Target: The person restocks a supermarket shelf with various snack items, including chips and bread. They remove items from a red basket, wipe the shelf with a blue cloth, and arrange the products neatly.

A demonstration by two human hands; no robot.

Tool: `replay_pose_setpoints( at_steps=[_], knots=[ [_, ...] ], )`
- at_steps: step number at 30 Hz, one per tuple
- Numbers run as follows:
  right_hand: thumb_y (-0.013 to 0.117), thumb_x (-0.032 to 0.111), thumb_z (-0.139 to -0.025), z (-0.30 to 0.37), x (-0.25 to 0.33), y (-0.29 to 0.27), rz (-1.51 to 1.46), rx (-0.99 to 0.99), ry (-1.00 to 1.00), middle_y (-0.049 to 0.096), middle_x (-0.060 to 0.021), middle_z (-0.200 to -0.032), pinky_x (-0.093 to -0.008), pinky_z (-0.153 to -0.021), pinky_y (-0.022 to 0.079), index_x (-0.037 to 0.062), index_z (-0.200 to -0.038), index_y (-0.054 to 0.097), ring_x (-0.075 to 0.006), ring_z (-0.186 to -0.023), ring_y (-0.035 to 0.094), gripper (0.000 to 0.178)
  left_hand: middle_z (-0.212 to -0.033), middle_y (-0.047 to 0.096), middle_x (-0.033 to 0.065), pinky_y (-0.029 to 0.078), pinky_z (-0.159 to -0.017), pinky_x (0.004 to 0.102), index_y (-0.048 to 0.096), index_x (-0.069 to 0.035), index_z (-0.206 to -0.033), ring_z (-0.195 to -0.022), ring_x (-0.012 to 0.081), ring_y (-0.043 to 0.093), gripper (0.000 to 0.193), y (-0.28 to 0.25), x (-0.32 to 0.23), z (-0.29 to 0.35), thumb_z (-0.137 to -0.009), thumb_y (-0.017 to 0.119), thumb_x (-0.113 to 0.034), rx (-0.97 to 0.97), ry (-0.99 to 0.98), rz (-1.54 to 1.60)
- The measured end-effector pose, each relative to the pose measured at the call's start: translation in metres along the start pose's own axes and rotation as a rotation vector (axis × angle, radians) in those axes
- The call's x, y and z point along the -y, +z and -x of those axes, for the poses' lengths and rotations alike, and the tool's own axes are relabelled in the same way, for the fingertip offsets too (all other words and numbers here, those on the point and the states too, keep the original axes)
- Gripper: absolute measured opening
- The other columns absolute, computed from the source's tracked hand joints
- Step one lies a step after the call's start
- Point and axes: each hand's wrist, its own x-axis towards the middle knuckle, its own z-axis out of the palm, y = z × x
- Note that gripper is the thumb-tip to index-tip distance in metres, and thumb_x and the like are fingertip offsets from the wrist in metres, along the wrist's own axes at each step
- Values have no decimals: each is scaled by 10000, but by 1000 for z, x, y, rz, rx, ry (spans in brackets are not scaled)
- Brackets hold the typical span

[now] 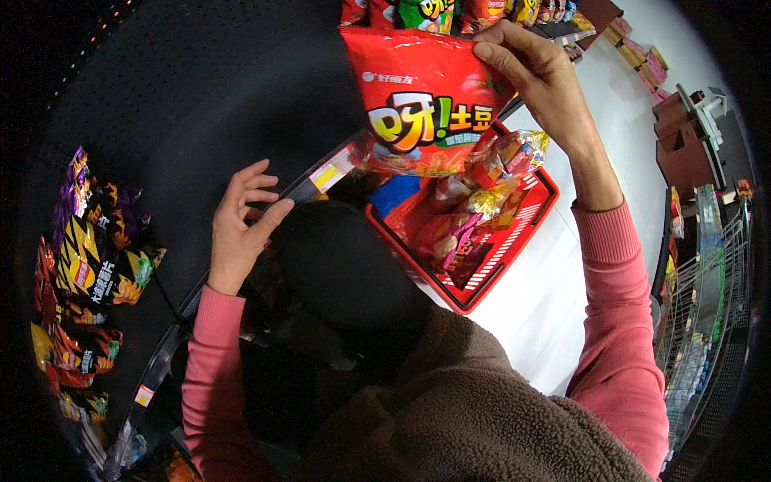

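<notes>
My right hand (526, 68) pinches the upper right corner of a red snack bag (418, 88), holding it up in front of me. The bag is puffed, with large yellow and white lettering. Below and behind it stands a red plastic shopping basket (462, 304), partly covered by the bag. Several shiny snack packets (482, 201) lie in the basket, along with something blue (395, 197). My left hand (245, 221) holds nothing; its fingers are apart, close to the black shelf's front edge beside a price label (325, 173).
A black shelf (201, 104) runs along my left, with dark snack bags (84, 269) standing at its far left. More bags (426, 14) line the shelf at the top. Wire racks (699, 297) and a brown counter (687, 145) stand at the right, across the pale floor (630, 153).
</notes>
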Motion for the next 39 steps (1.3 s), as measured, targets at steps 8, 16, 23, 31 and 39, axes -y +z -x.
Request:
replay_pose_setpoints(
  at_steps=[8, 16, 23, 31, 39],
  knots=[
    [639, 174, -1011, 8, -4, 3, -83, -57, 65, 591, 46, -817, -223, -717, 466, 12, -973, 634, -31, -792, 500, 167, -1225, 645, 108, 533, -759, 282, 529, -92, -1407, -1003, 166, 654, 636, 1, 0, 0, -865, 806, -277, 2, 23, 8],
    [596, 225, -1042, 19, -11, 8, -7, -53, 45, 597, 61, -791, -206, -608, 453, 35, -988, 640, -17, -690, 524, 202, -1213, 644, 109, 540, -752, 286, 528, -83, -1400, -997, 172, 655, 636, 2, -2, 3, -865, 802, -292, -4, 25, -6],
    [578, 103, -1021, 69, -24, 3, -63, -55, 401, 605, 9, -747, -239, -620, 447, -6, -948, 615, -52, -683, 536, 137, -1194, 647, 109, 535, -749, 286, 533, -72, -1392, -984, 165, 652, 624, 1, -4, 4, -871, 795, -296, -4, 1, -24],
    [609, 70, -972, 154, -97, 53, -55, -164, 622, 702, -106, -946, -315, -802, 509, -54, -1044, 623, -146, -854, 627, 145, -1177, 656, 108, 517, -731, 272, 528, -74, -1397, -941, 154, 662, 561, 1, -5, 6, -899, 761, -183, -6, 7, -13],
    [660, 80, -924, 216, -145, 142, -159, -223, 837, 713, -180, -979, -377, -758, 566, -70, -1106, 618, -243, -856, 694, 240, -1132, 675, 103, 503, -740, 251, 524, -62, -1400, -914, 142, 664, 518, 2, -3, 7, -925, 720, -130, -3, -11, -10]
  ],
)
